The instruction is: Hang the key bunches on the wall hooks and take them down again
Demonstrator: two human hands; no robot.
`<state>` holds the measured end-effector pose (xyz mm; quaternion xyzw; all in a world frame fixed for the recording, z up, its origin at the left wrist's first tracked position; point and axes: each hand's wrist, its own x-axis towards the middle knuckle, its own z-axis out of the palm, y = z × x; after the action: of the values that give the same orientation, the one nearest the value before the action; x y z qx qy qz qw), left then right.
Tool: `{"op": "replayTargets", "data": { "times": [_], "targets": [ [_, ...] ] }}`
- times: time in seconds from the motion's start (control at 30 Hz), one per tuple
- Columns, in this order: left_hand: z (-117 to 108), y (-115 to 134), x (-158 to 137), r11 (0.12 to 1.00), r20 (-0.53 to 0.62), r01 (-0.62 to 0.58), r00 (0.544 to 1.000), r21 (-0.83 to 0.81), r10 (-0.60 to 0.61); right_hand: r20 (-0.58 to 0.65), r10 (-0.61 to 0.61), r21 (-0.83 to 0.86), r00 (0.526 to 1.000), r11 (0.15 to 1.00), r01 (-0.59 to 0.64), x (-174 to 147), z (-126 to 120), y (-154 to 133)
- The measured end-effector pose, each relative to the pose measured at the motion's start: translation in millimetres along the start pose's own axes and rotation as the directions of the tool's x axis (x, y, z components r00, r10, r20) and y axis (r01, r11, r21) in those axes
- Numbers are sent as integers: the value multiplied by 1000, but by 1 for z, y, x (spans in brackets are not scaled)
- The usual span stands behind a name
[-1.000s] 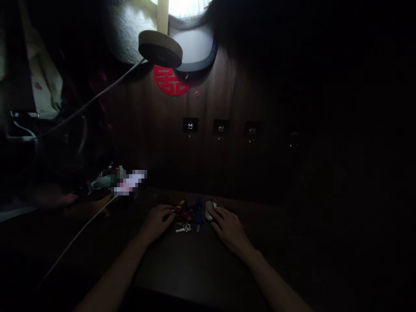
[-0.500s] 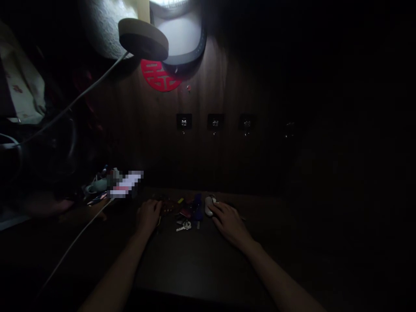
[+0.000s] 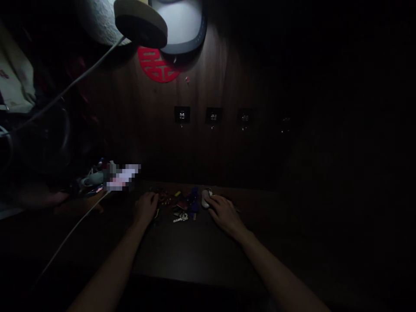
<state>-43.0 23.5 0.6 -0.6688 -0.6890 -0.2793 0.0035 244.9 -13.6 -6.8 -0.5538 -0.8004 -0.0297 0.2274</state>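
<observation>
My left hand [image 3: 145, 209] lies on the dark tabletop with its fingers curled, beside a dark brown beaded-looking item [image 3: 165, 198]; whatever is under the fingers is hidden. My right hand [image 3: 225, 213] rests with fingers stretched out, the tips touching a small white oval object [image 3: 205, 199] that has a metal ring at its top. Between the hands is a cluster of small things: a blue item [image 3: 194, 200], a dark red item [image 3: 182, 205], a yellow piece [image 3: 177, 193] and silver keys [image 3: 181, 218]. The dim light blurs their details.
A round lamp head [image 3: 141, 24] with a white cable [image 3: 78, 80] hangs at upper left. A lit, pixelated screen [image 3: 125, 177] and clutter stand left of my hands. Sockets [image 3: 213, 116] and a red paper cutout [image 3: 158, 65] are on the dark wall behind.
The view has tilted slightly, so the whole scene sits a little higher in the picture. Both hands keep nearly the same places among the small things.
</observation>
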Motion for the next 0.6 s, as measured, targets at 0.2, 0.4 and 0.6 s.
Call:
{"op": "replayTargets", "data": {
  "times": [0.2, 0.4, 0.6],
  "targets": [
    [1, 0, 0, 1000, -4, -20, 1000, 1, 20, -10, -15, -6, 1000, 1000, 15, -1, 1, 1],
    [-3, 4, -2, 999, -1, -28, 1000, 32, 28, -8, -2, -22, 1000, 1000, 2, -1, 1, 0],
    [-1, 2, -2, 999, 14, -39, 999, 1, 39, -17, 7, -18, 1000, 1000, -7, -4, -1, -3]
  ]
}}
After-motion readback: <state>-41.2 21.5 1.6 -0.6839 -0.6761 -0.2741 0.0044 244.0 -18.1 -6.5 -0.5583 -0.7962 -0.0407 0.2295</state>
